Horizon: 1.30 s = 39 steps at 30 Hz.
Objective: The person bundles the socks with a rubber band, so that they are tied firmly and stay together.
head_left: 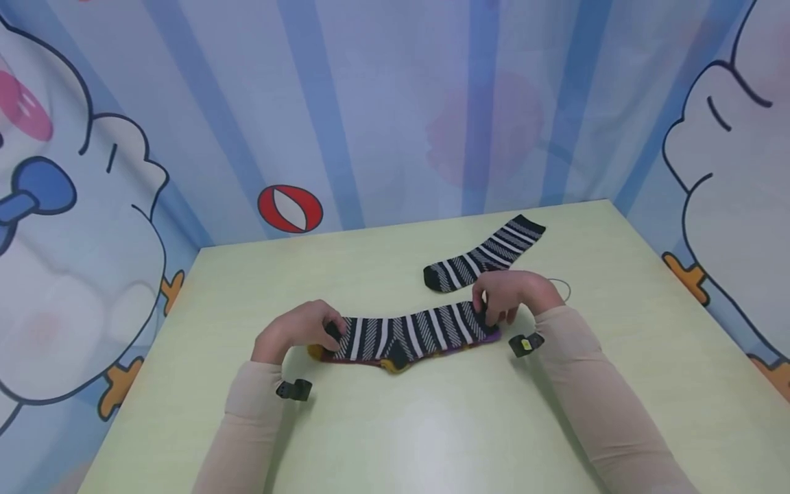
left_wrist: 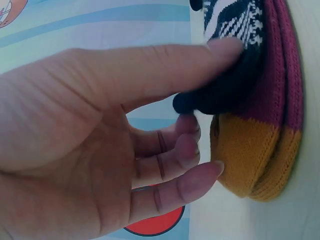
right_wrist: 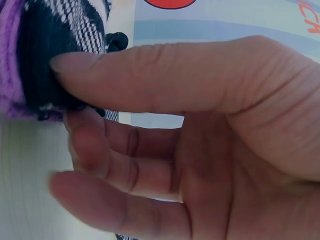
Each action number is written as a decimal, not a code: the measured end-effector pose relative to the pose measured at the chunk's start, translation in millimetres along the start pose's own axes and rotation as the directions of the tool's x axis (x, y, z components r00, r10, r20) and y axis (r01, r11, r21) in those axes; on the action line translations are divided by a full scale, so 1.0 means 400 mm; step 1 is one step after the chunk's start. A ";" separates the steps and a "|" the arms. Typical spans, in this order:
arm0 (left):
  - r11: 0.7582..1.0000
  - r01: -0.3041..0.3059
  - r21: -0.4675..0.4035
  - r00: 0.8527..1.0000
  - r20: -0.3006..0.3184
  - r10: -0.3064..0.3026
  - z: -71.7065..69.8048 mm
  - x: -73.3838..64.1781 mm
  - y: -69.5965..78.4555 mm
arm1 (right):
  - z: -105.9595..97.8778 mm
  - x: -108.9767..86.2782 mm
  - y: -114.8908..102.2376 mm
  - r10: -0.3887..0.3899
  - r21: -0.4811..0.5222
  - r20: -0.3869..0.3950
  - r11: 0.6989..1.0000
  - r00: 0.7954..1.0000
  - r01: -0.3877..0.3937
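A black-and-white striped sock lies lengthwise over a pair of maroon socks with mustard toes. My left hand pinches its black toe between thumb and fingers, and in the left wrist view the fingertips are right at the mustard toe below. At the other end, my right hand pinches the black cuff, beside the purple cuff of the socks underneath. A mustard heel shows under the striped sock's heel. Most of the lower pair is covered.
A second striped sock lies farther back, just beyond my right hand. Everything rests on a pale yellow table. Behind it hangs a blue striped cartoon curtain, which also runs along both sides.
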<state>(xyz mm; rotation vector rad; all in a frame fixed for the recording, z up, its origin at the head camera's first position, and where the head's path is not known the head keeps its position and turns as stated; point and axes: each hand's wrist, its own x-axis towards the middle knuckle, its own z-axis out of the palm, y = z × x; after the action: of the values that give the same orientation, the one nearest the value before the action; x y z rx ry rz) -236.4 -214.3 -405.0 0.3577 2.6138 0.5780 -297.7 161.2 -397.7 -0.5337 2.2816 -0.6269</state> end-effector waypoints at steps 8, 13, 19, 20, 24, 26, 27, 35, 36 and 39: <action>0.999 0.000 0.040 1.000 -0.024 0.001 -0.001 -0.003 0.007 | -0.007 0.001 -0.001 -0.015 -0.047 -0.001 0.999 1.000 0.015; 0.997 -0.075 0.013 0.992 -0.097 0.076 -0.007 0.006 0.016 | -0.029 -0.002 0.012 -0.047 -0.054 -0.057 0.998 0.997 0.044; 0.994 -0.099 -0.033 0.970 -0.225 0.089 0.007 0.019 0.035 | -0.066 -0.010 0.053 -0.055 -0.025 -0.173 0.998 0.983 0.052; 0.994 -0.102 -0.045 0.968 -0.235 0.089 0.011 0.022 0.040 | -0.072 -0.011 0.064 -0.052 -0.020 -0.200 0.999 0.978 0.049; 0.991 -0.120 -0.059 0.965 -0.242 0.102 0.022 0.049 0.074 | -0.097 -0.020 0.109 -0.049 -0.005 -0.316 0.999 0.948 0.049; 0.990 -0.134 -0.054 0.963 -0.244 0.117 0.023 0.070 0.098 | -0.110 -0.022 0.133 -0.044 -0.015 -0.370 0.999 0.928 0.042; 0.988 -0.142 -0.053 0.961 -0.247 0.125 0.023 0.081 0.112 | -0.117 -0.023 0.143 -0.042 -0.021 -0.390 0.999 0.920 0.037; 0.984 -0.146 -0.102 0.957 -0.265 0.115 0.047 0.198 0.196 | -0.179 -0.006 0.208 0.000 -0.042 -0.478 0.999 0.878 -0.023; 0.985 -0.129 -0.117 0.960 -0.262 0.094 0.049 0.210 0.205 | -0.188 -0.001 0.214 0.004 -0.044 -0.488 0.999 0.873 -0.029; 0.983 -0.084 -0.161 0.966 -0.254 0.041 0.052 0.242 0.226 | -0.217 0.013 0.231 0.026 -0.040 -0.514 0.998 0.858 -0.055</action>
<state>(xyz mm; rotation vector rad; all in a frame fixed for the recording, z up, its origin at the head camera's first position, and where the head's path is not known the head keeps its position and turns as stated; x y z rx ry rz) -297.0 -95.4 -416.1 0.3322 2.7713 0.9168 -381.4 256.5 -397.7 -0.3688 2.8115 -0.7594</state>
